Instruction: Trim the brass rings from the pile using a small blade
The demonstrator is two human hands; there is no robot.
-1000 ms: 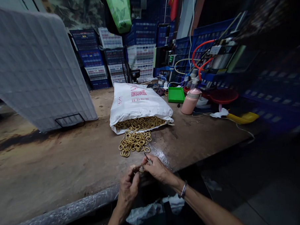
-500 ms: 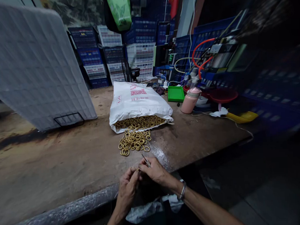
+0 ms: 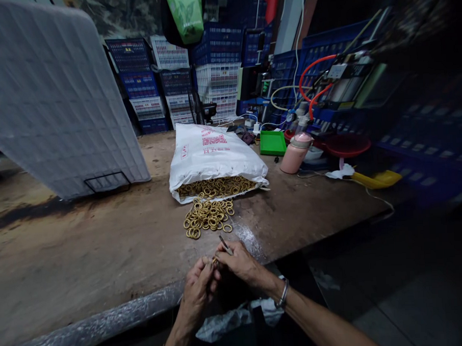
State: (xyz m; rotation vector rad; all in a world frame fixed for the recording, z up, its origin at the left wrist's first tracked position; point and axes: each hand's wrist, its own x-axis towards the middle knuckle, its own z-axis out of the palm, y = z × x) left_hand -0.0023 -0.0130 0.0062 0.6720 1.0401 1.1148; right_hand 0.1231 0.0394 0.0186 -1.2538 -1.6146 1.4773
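Note:
Near the table's front edge my two hands meet. My left hand (image 3: 197,285) is closed, pinching a small brass ring (image 3: 214,261) between thumb and fingers. My right hand (image 3: 238,259) is closed too, with a thin pointed metal tool (image 3: 225,245) in its grip; its thumb and fingertips are at the same ring. The exact kind of tool cannot be made out. Beyond the hands lies a loose pile of brass rings (image 3: 208,216), spilling from the mouth of a white woven sack (image 3: 218,155) with red print.
A pale ribbed panel (image 3: 59,99) stands at the left. On the right are a green tray (image 3: 272,143), a pink bottle (image 3: 296,154), a red bowl (image 3: 348,144), a yellow scoop (image 3: 377,179) and a machine with orange hoses (image 3: 311,90). Stacked crates (image 3: 217,79) fill the back.
The view has shifted slightly. Both hands stay in nearly the same place, with the left fingers turned a little and the ring showing more between them.

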